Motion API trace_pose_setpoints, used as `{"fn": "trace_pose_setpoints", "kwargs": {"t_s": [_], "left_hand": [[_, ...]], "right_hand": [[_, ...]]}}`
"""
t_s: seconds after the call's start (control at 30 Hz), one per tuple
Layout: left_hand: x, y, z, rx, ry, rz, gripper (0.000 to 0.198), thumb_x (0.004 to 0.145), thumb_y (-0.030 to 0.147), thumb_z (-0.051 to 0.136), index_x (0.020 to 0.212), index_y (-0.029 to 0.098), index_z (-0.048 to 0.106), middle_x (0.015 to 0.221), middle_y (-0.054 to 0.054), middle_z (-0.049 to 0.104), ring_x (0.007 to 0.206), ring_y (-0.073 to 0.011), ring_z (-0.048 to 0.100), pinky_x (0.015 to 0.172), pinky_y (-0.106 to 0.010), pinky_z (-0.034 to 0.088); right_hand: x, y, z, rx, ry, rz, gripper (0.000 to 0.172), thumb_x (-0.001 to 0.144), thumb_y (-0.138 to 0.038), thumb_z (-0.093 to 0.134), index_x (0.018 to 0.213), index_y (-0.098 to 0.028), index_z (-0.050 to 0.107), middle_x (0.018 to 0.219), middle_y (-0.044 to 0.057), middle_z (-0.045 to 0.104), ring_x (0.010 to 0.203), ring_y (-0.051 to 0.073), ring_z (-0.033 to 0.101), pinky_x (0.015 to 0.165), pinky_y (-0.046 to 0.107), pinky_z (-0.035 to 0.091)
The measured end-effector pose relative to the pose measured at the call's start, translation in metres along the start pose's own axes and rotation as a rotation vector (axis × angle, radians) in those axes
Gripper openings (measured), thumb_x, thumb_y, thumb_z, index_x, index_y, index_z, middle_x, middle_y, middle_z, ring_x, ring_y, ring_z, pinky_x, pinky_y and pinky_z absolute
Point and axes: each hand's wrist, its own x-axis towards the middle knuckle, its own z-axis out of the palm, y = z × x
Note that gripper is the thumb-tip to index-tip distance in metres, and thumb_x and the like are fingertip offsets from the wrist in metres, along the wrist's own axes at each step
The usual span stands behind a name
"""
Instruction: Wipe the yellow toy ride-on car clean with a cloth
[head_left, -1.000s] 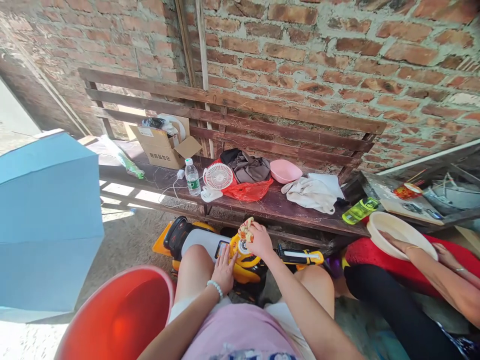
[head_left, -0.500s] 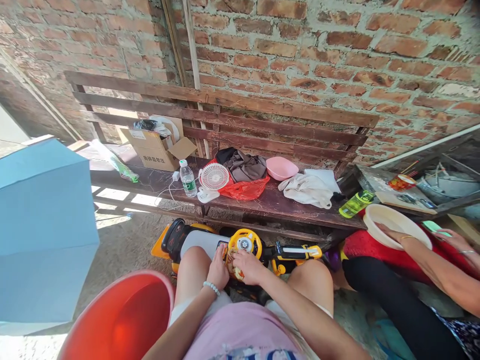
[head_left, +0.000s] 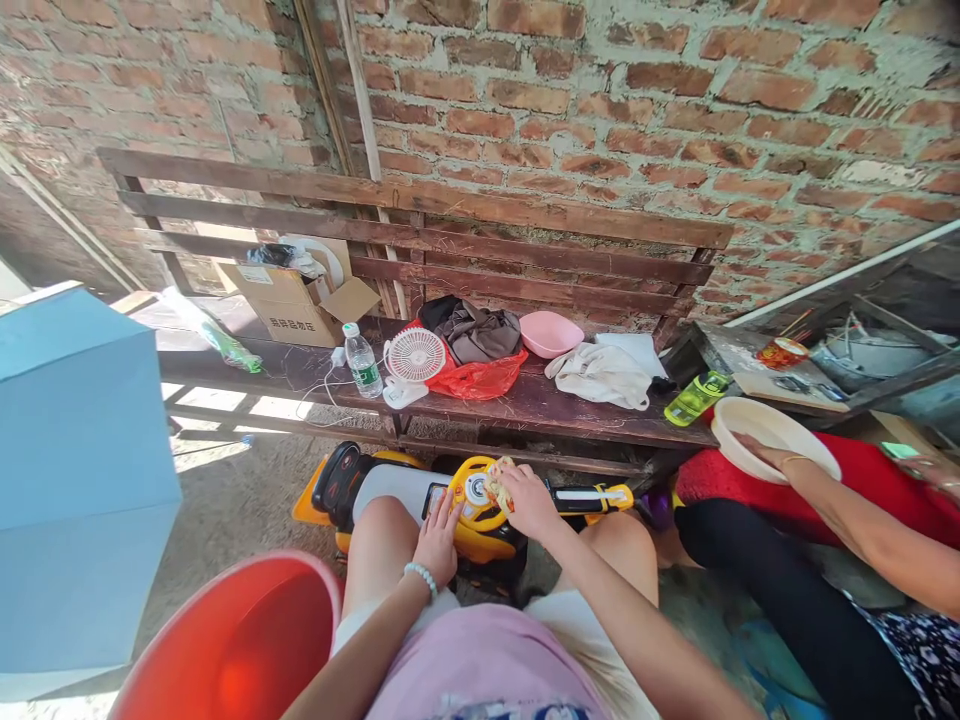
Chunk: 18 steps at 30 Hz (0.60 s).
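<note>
My right hand (head_left: 527,502) is closed on a piece of food (head_left: 501,484), pale with reddish-brown patches, over the right side of the yellow toy steering wheel (head_left: 475,520). My left hand (head_left: 437,545) lies with its fingers apart by the left rim of the wheel, next to a dark phone-like object (head_left: 431,498) that its fingers partly cover. The wheel belongs to a yellow, black and grey ride-on toy (head_left: 386,487) between my knees and the bench.
Along the wooden bench (head_left: 315,378) stand a cardboard box (head_left: 281,305), a water bottle (head_left: 363,362), a white fan (head_left: 415,355) and a pink bowl (head_left: 551,334). A red tub (head_left: 232,640) is at lower left. At right, another person's hand touches a cream basin (head_left: 776,440).
My right hand has moved up and right with the food, away from my left hand. My left hand's fingers have spread. The view has shifted slightly.
</note>
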Motion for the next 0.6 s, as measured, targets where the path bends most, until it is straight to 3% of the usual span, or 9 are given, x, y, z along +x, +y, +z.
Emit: {"fn": "trace_pose_setpoints", "kwargs": {"t_s": [0.13, 0.27, 0.47, 0.6], "left_hand": [[-0.001, 0.001, -0.007, 0.042, -0.05, -0.008, 0.088, 0.078, -0.004, 0.043, 0.162, 0.021, 0.035, 0.174, -0.008, 0.014, 0.161, -0.0277, 0.015, 0.123, -0.049, 0.034], [-0.002, 0.002, -0.008, 0.036, -0.063, -0.017, 0.09, 0.077, -0.003, 0.044, 0.163, 0.022, 0.033, 0.174, -0.007, 0.014, 0.161, -0.0275, 0.016, 0.122, -0.05, 0.035], [0.0, -0.002, 0.0, -0.053, -0.022, 0.0, 0.088, 0.077, -0.002, 0.046, 0.161, 0.02, 0.035, 0.174, -0.01, 0.012, 0.159, -0.0282, 0.02, 0.119, -0.048, 0.04], [0.001, -0.006, 0.004, -0.077, -0.003, 0.014, 0.086, 0.077, -0.002, 0.045, 0.16, 0.018, 0.037, 0.175, -0.01, 0.013, 0.159, -0.0268, 0.021, 0.119, -0.045, 0.041]], "right_hand": [[0.033, -0.003, 0.011, -0.08, -0.137, 0.057, 0.054, 0.079, -0.019, 0.071, 0.131, -0.022, 0.062, 0.153, 0.011, 0.052, 0.131, 0.031, 0.05, 0.106, 0.044, 0.044], [0.04, -0.017, 0.032, -0.171, -0.209, 0.128, 0.078, 0.068, -0.018, 0.078, 0.142, -0.019, 0.055, 0.145, 0.018, 0.058, 0.128, 0.034, 0.055, 0.105, 0.046, 0.047], [0.025, -0.029, 0.035, -0.082, -0.28, 0.174, 0.064, 0.067, -0.019, 0.077, 0.129, -0.015, 0.062, 0.124, 0.021, 0.071, 0.116, 0.037, 0.065, 0.097, 0.046, 0.052], [0.008, -0.034, 0.041, -0.039, -0.239, 0.168, 0.057, 0.069, -0.021, 0.076, 0.124, -0.017, 0.063, 0.117, 0.018, 0.073, 0.114, 0.036, 0.065, 0.093, 0.044, 0.052]]}}
